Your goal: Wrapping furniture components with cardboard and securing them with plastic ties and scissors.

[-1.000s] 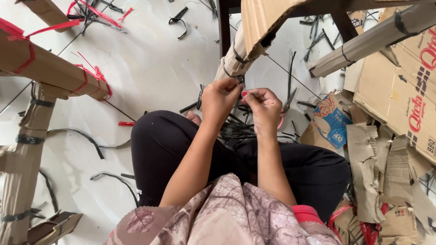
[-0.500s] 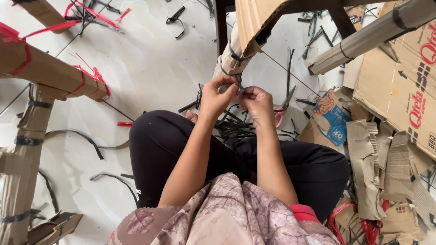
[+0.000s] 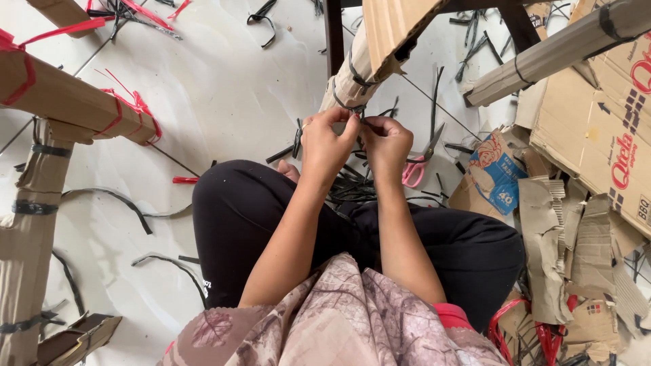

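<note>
Pinching a black strap (image 3: 361, 120) between both sets of fingers, my left hand (image 3: 327, 141) and right hand (image 3: 386, 141) met at the cardboard-wrapped leg (image 3: 349, 81), cinching its wrapping; pink-handled scissors (image 3: 415, 167) lay near on the floor (image 3: 224, 88).

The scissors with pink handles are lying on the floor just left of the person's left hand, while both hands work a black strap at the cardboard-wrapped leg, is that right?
Not quite. In the head view the scissors lie just right of the right hand, not left of the left hand. The rest holds: both hands pinch a black strap at the cardboard-wrapped leg.
</note>
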